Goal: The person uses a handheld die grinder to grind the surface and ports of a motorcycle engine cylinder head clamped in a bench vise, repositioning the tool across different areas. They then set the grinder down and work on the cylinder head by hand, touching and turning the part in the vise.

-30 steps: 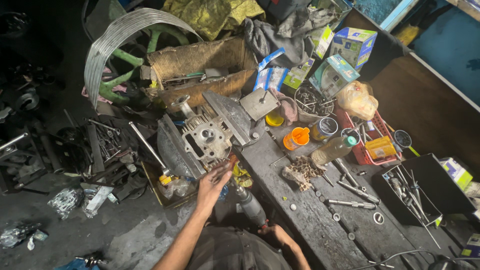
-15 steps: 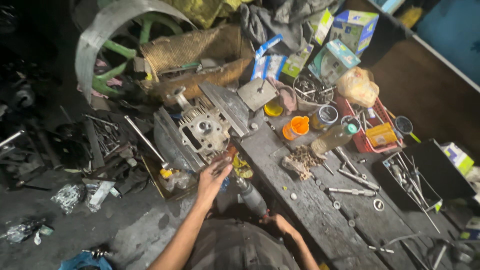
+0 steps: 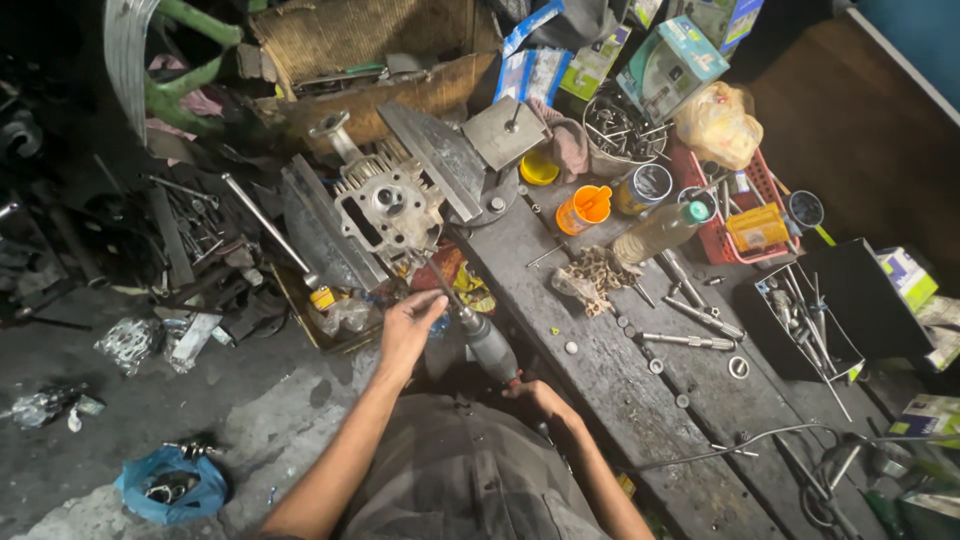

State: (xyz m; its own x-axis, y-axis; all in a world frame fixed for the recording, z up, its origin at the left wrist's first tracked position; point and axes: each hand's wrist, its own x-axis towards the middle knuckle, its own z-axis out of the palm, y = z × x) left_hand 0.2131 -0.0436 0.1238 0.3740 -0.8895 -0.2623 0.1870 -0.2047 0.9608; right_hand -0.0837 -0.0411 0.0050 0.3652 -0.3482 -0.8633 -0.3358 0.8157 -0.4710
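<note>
A grey power drill (image 3: 488,343) points up and left toward a finned metal engine cylinder head (image 3: 388,207) clamped in a vise (image 3: 440,158) at the bench edge. My left hand (image 3: 407,325) is curled at the drill's front, fingers at the chuck and bit. My right hand (image 3: 536,395) grips the drill's rear handle, low by my lap, partly hidden by my grey shirt.
The dark wooden bench (image 3: 620,400) carries an orange cup (image 3: 584,209), a bottle (image 3: 660,231), a red basket (image 3: 742,230), a black tray of tools (image 3: 810,320), bolts and boxes. Scrap metal, rods and a blue bag (image 3: 170,485) lie on the floor at left.
The view has shifted closer and downward onto the bench. My left hand has drawn back from the cylinder head to the drill's front; the drill stays aimed at the head.
</note>
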